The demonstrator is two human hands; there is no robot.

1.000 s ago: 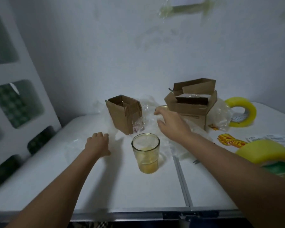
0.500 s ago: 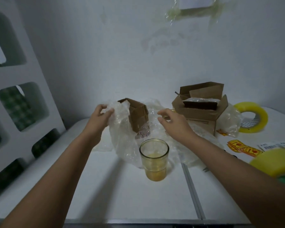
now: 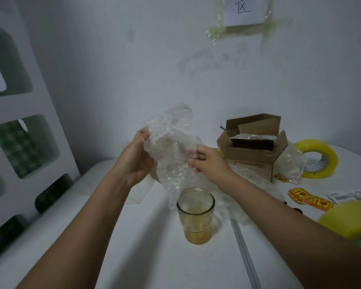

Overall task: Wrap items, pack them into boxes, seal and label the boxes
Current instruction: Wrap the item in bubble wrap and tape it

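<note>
Above the counter [image 3: 146, 243], your left hand [image 3: 137, 158] and right hand [image 3: 209, 164] pinch bubble wrap [image 3: 171, 147] over the glass [image 3: 195, 217]; the far wall note [image 3: 245, 10] reads roughly "IX".

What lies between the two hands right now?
In the head view, a crumpled sheet of clear bubble wrap spans the gap: the left hand grips its left edge, the right hand pinches its right side.
</note>
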